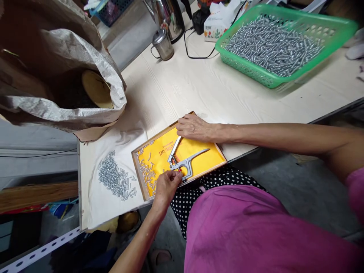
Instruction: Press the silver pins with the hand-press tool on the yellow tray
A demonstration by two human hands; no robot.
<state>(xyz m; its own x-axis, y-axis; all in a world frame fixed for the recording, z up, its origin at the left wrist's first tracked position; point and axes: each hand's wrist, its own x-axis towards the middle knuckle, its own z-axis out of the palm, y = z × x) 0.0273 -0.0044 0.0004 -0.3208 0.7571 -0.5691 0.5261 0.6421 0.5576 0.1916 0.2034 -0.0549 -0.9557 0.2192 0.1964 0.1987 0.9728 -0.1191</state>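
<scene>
A shallow wooden tray (218, 151) with a yellow lining lies at the table's near edge. In it rest silver hand pliers (186, 161) and several small metal pins (147, 172) along its left side. My left hand (167, 185) is pinched at the head of the pliers, on something too small to name. My right hand (195, 128) rests on the tray's far rim with fingers curled over the upper handle of the pliers.
A loose pile of metal pins (116, 179) lies left of the tray. A green basket (338, 30) full of pins stands at the back right. A big paper sack (61, 72) sits at the left. A steel mug (162, 43), kettle and tissue box stand at the back.
</scene>
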